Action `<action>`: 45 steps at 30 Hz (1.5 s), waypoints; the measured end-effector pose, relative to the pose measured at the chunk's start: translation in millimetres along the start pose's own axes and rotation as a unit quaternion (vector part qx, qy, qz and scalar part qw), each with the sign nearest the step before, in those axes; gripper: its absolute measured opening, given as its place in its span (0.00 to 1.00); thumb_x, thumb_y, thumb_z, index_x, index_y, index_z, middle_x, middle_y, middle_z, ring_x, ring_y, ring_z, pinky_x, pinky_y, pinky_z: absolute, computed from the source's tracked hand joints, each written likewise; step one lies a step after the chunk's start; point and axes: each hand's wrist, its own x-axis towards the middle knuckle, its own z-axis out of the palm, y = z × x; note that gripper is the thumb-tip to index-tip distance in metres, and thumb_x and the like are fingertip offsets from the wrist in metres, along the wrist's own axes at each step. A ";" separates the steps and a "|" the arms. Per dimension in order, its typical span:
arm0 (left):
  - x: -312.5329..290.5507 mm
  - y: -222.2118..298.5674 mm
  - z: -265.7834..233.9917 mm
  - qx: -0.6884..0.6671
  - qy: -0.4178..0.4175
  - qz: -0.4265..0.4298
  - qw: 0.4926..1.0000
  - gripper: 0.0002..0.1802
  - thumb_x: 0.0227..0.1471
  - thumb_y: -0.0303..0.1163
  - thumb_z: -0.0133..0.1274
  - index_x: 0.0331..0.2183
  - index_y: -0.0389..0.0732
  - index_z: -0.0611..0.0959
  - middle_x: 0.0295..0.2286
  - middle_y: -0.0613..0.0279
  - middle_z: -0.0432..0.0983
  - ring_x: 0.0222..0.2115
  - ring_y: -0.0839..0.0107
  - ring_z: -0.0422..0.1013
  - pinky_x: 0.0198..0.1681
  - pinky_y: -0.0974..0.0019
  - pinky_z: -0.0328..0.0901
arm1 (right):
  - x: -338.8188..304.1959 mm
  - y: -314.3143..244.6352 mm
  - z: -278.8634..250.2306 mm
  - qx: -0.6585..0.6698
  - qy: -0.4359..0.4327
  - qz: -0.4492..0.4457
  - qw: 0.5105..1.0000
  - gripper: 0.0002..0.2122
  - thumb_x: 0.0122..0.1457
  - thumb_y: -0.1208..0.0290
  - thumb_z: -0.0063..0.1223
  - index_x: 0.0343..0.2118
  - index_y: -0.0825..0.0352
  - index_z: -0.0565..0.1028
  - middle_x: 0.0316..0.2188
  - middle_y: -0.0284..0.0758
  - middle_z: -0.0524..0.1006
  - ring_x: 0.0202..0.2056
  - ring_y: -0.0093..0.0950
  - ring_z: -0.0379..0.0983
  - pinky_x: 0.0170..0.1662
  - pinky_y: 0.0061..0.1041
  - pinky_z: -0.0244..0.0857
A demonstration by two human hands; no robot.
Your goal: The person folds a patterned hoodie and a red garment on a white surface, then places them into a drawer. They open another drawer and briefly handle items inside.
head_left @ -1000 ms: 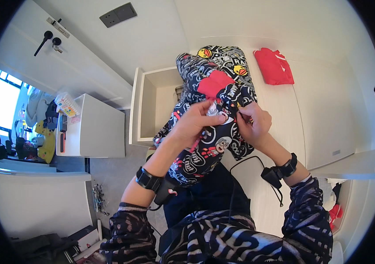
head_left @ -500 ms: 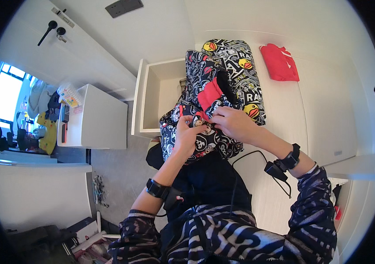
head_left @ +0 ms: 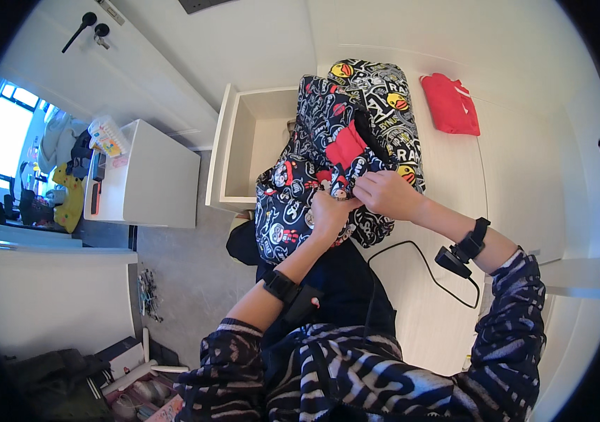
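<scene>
A black garment [head_left: 293, 204] with white, red and cartoon prints lies in a bunched heap before me, showing a bright red inner part [head_left: 345, 145]. Whether it is a jacket or a hoodie cannot be made out. My left hand [head_left: 329, 216] is closed on its near middle part, fingers curled into the cloth. Right beside it, my right hand [head_left: 384, 193] pinches the same fabric, and the fingertips of both hands almost meet. Behind the garment, partly under it, rests a plump black-and-grey printed bundle [head_left: 391, 105] with yellow duck faces.
A pulled-out drawer [head_left: 261, 141] stands left of the garment. A folded red garment [head_left: 450, 105] lies on the pale surface [head_left: 426, 295] at right. A black cable [head_left: 426, 267] hangs from my right wrist strap. Further left are a white cabinet [head_left: 162, 176] and a door [head_left: 152, 70].
My left hand has moved right, closer to my right hand, and more of the garment's left side now shows. The view has shifted slightly.
</scene>
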 end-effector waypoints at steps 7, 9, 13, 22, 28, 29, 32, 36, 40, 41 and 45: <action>2.3 -8.1 4.7 0.061 0.012 -0.061 0.996 0.14 0.32 0.33 0.67 0.20 0.36 0.80 0.16 0.63 0.75 0.18 0.75 0.67 0.24 0.64 0.64 | -1.4 -2.2 19.5 0.034 0.004 0.053 0.998 0.04 0.45 0.72 0.51 0.22 0.64 0.68 0.22 0.31 0.68 0.26 0.25 0.70 0.24 0.24 0.64; 6.6 -8.0 -1.9 0.052 0.004 -0.019 0.998 0.14 0.33 0.34 0.67 0.22 0.36 0.81 0.19 0.59 0.77 0.20 0.72 0.71 0.27 0.65 0.66 | -2.0 -1.3 21.3 0.091 0.044 0.113 0.988 0.04 0.45 0.73 0.52 0.24 0.63 0.69 0.22 0.32 0.69 0.26 0.30 0.71 0.28 0.27 0.66; 19.7 -6.4 -14.5 0.031 0.004 0.047 0.998 0.14 0.33 0.32 0.68 0.20 0.34 0.80 0.19 0.61 0.76 0.19 0.74 0.70 0.26 0.66 0.64 | -5.6 0.2 20.8 0.179 0.068 0.191 0.963 0.06 0.45 0.74 0.54 0.28 0.63 0.72 0.23 0.31 0.71 0.29 0.31 0.71 0.31 0.28 0.66; 28.1 -11.5 -16.6 -0.091 -0.032 -0.080 0.992 0.10 0.37 0.26 0.65 0.18 0.37 0.78 0.18 0.67 0.74 0.17 0.78 0.66 0.20 0.71 0.60 | -17.9 -4.2 23.7 0.115 0.020 0.108 0.987 0.11 0.40 0.75 0.57 0.31 0.65 0.73 0.29 0.30 0.74 0.31 0.28 0.71 0.33 0.25 0.68; 29.1 -15.5 -13.5 -0.161 -0.002 -0.090 0.983 0.07 0.39 0.25 0.63 0.22 0.37 0.80 0.20 0.66 0.75 0.18 0.79 0.67 0.21 0.72 0.61 | -19.0 0.1 24.3 0.098 0.060 0.080 0.990 0.10 0.43 0.73 0.54 0.31 0.64 0.71 0.27 0.29 0.71 0.29 0.27 0.70 0.31 0.24 0.67; 28.5 -16.6 -12.4 -0.195 -0.016 -0.104 0.975 0.06 0.39 0.25 0.63 0.24 0.36 0.81 0.21 0.66 0.76 0.18 0.79 0.67 0.22 0.72 0.62 | -18.7 0.9 24.4 0.102 0.064 0.082 0.989 0.10 0.43 0.73 0.54 0.31 0.64 0.71 0.27 0.29 0.71 0.29 0.26 0.70 0.30 0.24 0.67; 25.4 -20.2 -9.9 -0.106 -0.033 -0.051 0.993 0.07 0.40 0.24 0.63 0.26 0.37 0.81 0.22 0.67 0.76 0.20 0.79 0.69 0.24 0.72 0.63 | -16.9 1.1 26.0 0.091 0.066 0.089 0.990 0.10 0.43 0.74 0.53 0.31 0.64 0.71 0.26 0.29 0.70 0.28 0.26 0.71 0.29 0.24 0.67; 20.3 -24.0 -6.5 -0.015 -0.026 0.007 1.000 0.14 0.33 0.23 0.64 0.28 0.33 0.79 0.22 0.61 0.76 0.23 0.73 0.69 0.29 0.66 0.64 | -12.8 0.1 30.4 0.055 0.061 0.077 0.994 0.07 0.44 0.74 0.51 0.30 0.64 0.71 0.25 0.29 0.69 0.27 0.25 0.70 0.27 0.22 0.65; 22.2 -25.3 -10.0 -0.027 -0.061 -0.028 0.997 0.09 0.37 0.24 0.63 0.27 0.35 0.81 0.22 0.67 0.76 0.22 0.79 0.67 0.28 0.71 0.63 | -10.4 0.1 34.4 0.067 0.086 0.084 0.991 0.07 0.45 0.73 0.50 0.30 0.63 0.72 0.24 0.29 0.69 0.27 0.25 0.70 0.27 0.23 0.65; 24.2 -25.0 -12.5 -0.073 -0.069 -0.083 0.991 0.08 0.39 0.25 0.63 0.26 0.36 0.81 0.22 0.67 0.76 0.22 0.78 0.68 0.27 0.71 0.63 | -10.6 -0.1 34.5 0.078 0.095 0.088 0.989 0.07 0.45 0.73 0.50 0.30 0.63 0.72 0.25 0.29 0.69 0.27 0.25 0.70 0.27 0.23 0.65; 29.9 -22.7 -24.5 -0.188 -0.095 -0.223 0.952 0.07 0.42 0.26 0.61 0.28 0.37 0.81 0.24 0.63 0.77 0.23 0.74 0.73 0.26 0.71 0.66 | -10.4 -1.3 32.1 0.087 0.119 0.113 0.983 0.08 0.46 0.74 0.51 0.32 0.63 0.73 0.28 0.29 0.73 0.32 0.26 0.72 0.31 0.23 0.67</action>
